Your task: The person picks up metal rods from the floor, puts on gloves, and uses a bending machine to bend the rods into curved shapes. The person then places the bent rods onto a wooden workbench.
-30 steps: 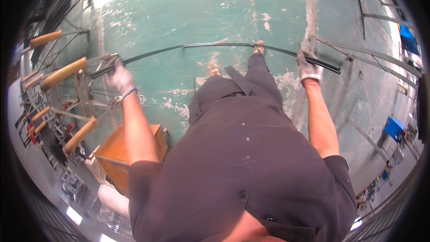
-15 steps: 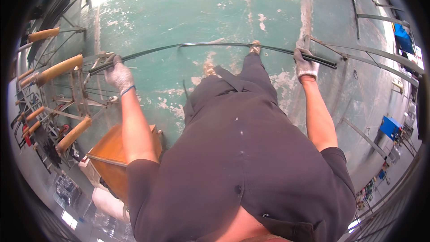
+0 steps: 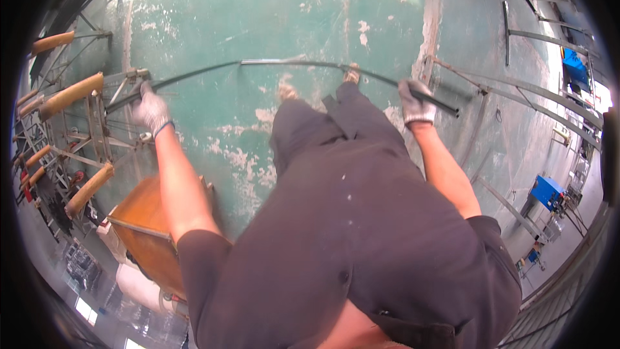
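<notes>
A long, thin, dark strip (image 3: 290, 62) stretches across in front of my legs, above the floor, with a pale shiny stretch near its middle. It appears curved; whether it really bends is hard to tell in this wide view. My left hand (image 3: 152, 111), in a pale work glove, is closed around it near its left end. Similarly gloved, my right hand (image 3: 416, 100) grips it near the right end, and a short length sticks out past the fingers. The left end lies close to a metal rack (image 3: 97, 119).
Padded rollers (image 3: 71, 95) jut from racks on the left. An orange-brown wooden box (image 3: 145, 220) stands beside my left forearm. On the right are metal rails (image 3: 516, 87) and a blue box-shaped unit (image 3: 547, 192). The green floor (image 3: 258, 26) has worn, peeling paint.
Both hands and the strip sit a little farther left in the picture, and the racks, box and floor marks have shifted left too. Each hand keeps its hold.
</notes>
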Demonstrator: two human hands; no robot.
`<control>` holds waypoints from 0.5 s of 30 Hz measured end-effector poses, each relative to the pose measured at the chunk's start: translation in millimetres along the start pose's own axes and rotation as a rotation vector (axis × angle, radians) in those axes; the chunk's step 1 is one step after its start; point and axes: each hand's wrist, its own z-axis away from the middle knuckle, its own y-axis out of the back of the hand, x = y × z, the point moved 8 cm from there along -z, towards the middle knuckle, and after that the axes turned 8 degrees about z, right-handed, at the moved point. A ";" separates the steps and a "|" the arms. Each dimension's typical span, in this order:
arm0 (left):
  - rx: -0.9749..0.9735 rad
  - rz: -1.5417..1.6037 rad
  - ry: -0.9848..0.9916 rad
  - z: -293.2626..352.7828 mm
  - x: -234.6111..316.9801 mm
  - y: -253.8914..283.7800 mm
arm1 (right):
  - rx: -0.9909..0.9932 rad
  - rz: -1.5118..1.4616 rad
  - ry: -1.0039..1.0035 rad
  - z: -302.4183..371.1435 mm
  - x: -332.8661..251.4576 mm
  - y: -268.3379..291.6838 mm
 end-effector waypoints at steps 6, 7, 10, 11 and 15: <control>-0.083 0.248 -0.023 -11.1 -13.2 -11.7 | 0.055 -0.112 -0.048 -7.1 22.5 -7.1; -0.117 0.196 -0.033 -7.6 -6.4 -10.9 | 0.029 -0.074 -0.058 -3.7 19.8 -3.1; -0.136 0.221 -0.045 -13.6 -6.6 -8.6 | 0.012 -0.094 -0.094 -5.4 10.7 -1.8; -0.135 0.255 -0.038 -13.6 -13.1 -7.7 | 0.010 -0.071 -0.102 -4.7 14.8 -2.8; -0.133 0.335 -0.113 -23.8 -22.9 -5.6 | 0.017 -0.046 -0.079 -10.0 23.2 -6.6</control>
